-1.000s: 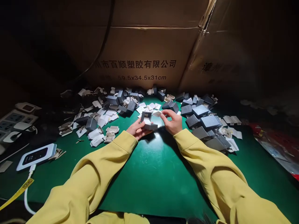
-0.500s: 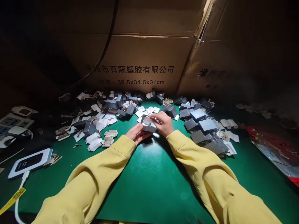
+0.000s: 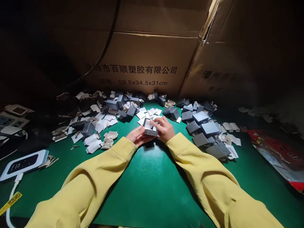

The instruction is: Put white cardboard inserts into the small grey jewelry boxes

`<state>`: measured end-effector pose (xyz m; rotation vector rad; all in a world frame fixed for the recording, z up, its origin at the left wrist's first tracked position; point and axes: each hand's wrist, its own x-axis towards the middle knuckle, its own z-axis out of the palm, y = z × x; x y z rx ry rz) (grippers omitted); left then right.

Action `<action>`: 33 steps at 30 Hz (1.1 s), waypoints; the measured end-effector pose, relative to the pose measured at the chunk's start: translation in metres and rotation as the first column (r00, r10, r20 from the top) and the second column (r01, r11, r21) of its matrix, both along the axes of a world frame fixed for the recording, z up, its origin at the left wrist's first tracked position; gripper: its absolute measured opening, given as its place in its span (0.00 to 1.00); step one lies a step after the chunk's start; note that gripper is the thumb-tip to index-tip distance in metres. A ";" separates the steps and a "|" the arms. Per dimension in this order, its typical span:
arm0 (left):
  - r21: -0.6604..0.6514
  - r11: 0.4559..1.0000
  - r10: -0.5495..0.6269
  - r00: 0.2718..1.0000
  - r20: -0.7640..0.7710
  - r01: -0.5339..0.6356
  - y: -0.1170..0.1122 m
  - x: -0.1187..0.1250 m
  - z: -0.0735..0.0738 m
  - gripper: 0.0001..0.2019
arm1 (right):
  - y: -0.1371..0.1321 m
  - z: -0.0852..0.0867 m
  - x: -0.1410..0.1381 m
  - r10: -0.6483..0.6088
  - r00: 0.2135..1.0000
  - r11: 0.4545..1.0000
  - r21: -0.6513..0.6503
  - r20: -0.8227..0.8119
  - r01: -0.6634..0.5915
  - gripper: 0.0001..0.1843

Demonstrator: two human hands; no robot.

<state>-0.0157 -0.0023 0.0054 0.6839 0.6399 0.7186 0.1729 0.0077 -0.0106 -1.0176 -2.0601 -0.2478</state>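
My left hand (image 3: 136, 136) is closed around the left side and underside of a small dark grey box (image 3: 150, 132), which is open and tilted toward me. A white printed card insert (image 3: 148, 124) shows inside it. My right hand (image 3: 165, 129) is at the box's right side, its fingers bent and an index fingertip on the white insert. The right thumb is mostly hidden. Just beyond the hands, several white cards (image 3: 152, 111) lie on the green table (image 3: 152, 186).
Dark grey boxes (image 3: 200, 117) are heaped at the right, with more boxes and white inserts (image 3: 93, 146) at the left. A white device with a cable (image 3: 25, 163) lies far left, a red plastic bag (image 3: 280, 152) far right. Cardboard cartons (image 3: 133, 53) stand behind.
My right fingers have shifted slightly down and left on the insert, and more of its printed face shows. The box stays in my left hand. The view has moved slightly.
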 end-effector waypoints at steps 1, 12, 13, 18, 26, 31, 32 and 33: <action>-0.007 1.000 -0.005 1.000 -0.006 0.005 0.000 0.000 0.001 0.24 | -0.001 -0.001 0.001 -0.005 0.999 1.000 0.005 0.042 0.005 0.20; -0.100 0.992 -0.072 0.995 0.070 0.079 0.010 -0.002 -0.004 0.28 | -0.015 -0.004 -0.006 -0.192 0.960 0.977 -0.055 0.204 0.207 0.22; -0.102 0.990 -0.084 0.993 0.082 0.092 0.009 -0.003 -0.004 0.28 | -0.016 -0.004 -0.007 -0.159 0.966 0.982 -0.065 0.206 0.176 0.22; -0.076 0.991 -0.107 0.991 0.080 0.113 0.003 -0.007 0.003 0.27 | -0.017 -0.005 -0.005 0.015 0.989 0.993 -0.118 0.144 0.002 0.22; -0.086 0.995 0.059 0.998 0.018 -0.057 0.004 0.009 -0.010 0.17 | -0.016 -0.006 -0.004 0.192 0.981 0.976 -0.100 -0.011 -0.192 0.22; 0.064 0.990 0.131 0.991 -0.026 -0.129 0.004 0.009 -0.011 0.18 | -0.021 -0.007 -0.002 0.158 0.959 0.972 -0.134 -0.236 -0.193 0.20; 0.083 0.986 0.146 0.989 -0.022 -0.144 0.004 0.008 -0.009 0.17 | -0.021 -0.008 -0.001 0.113 0.950 0.979 -0.129 -0.290 -0.156 0.19; 0.095 0.982 0.164 0.986 -0.013 -0.162 0.003 0.007 -0.007 0.16 | -0.021 -0.009 -0.001 0.065 0.939 0.983 -0.137 -0.337 -0.118 0.19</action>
